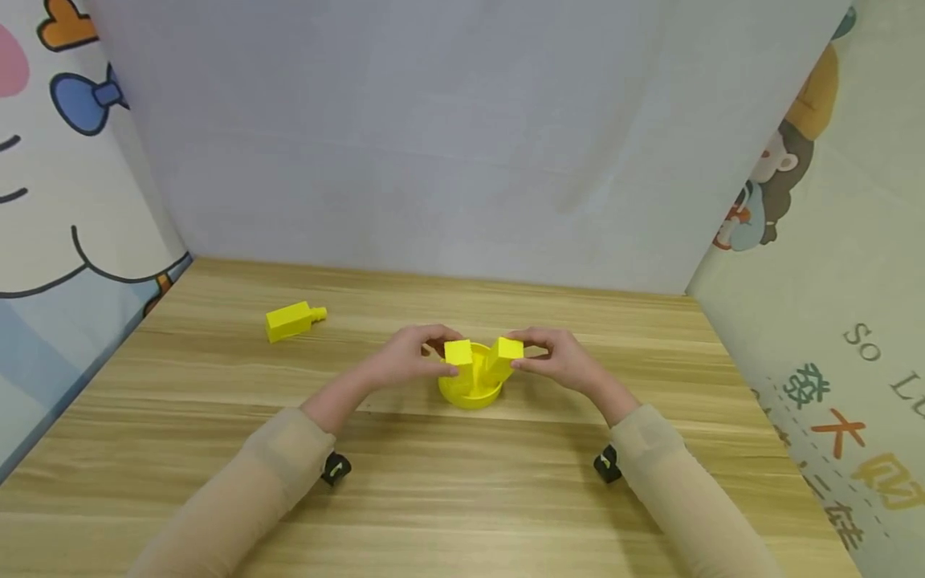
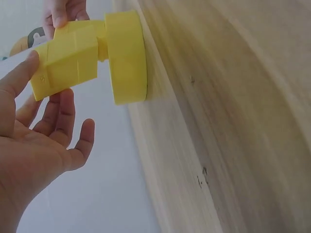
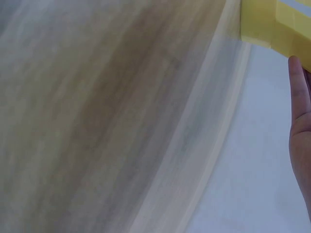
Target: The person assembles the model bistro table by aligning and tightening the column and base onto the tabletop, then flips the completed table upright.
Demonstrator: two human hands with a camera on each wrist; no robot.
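A round yellow dish [image 1: 470, 400] stands on the wooden table in front of me. My left hand [image 1: 406, 356] pinches a yellow square block with a narrow neck [image 1: 458, 353] between thumb and fingers, at the dish's left side. In the left wrist view this block [image 2: 65, 65] is tilted, its neck end toward the dish [image 2: 129, 63]. On the right side, my right hand [image 1: 558, 358] grips a second such block [image 1: 509, 350], which leans outward over the dish. The right wrist view catches only part of that hand [image 3: 301, 131] and yellow plastic at the corner.
A third yellow block with a narrow neck [image 1: 289, 322] lies on its side at the back left of the wooden table [image 1: 462, 498]. A pale cloth wall [image 1: 433, 160] rises behind the table, with printed cloths at left and right.
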